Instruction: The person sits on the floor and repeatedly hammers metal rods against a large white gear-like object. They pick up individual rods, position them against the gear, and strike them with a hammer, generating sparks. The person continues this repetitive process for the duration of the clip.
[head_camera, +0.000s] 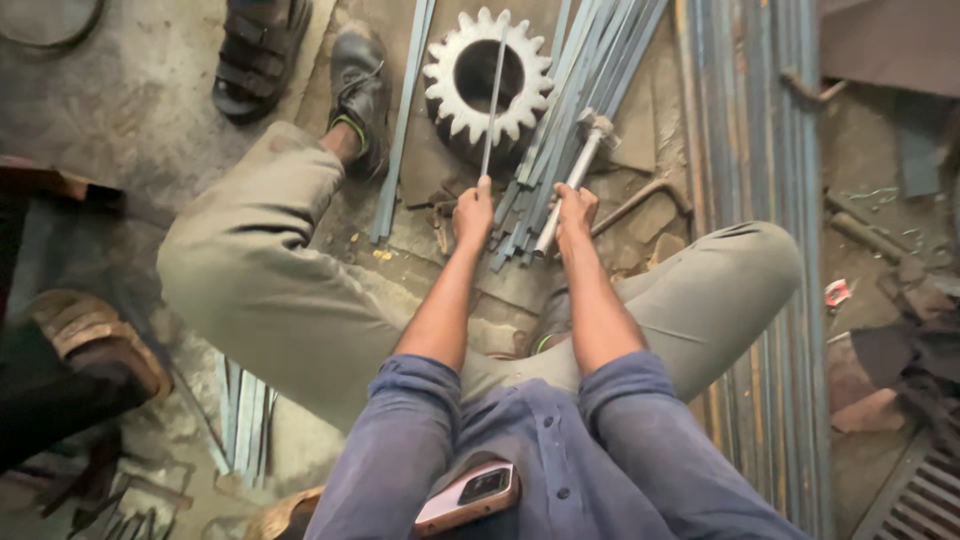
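**Hands on rod and hammer over gear**

Left hand (473, 213), centre frame, was clamped on the lower end of a thin metal rod (493, 100); the rod ran up across the hollow hub of a toothed gear (447, 75) at upper centre. Right hand (574, 212), just beside the left, gripped a hammer (573, 175) by its handle, head resting up on a bundle of flat metal strips (585, 70). Long bars (745, 150) lay along the right side. A phone (468, 495) sat in the shirt pocket, bottom centre. No other containers visible.
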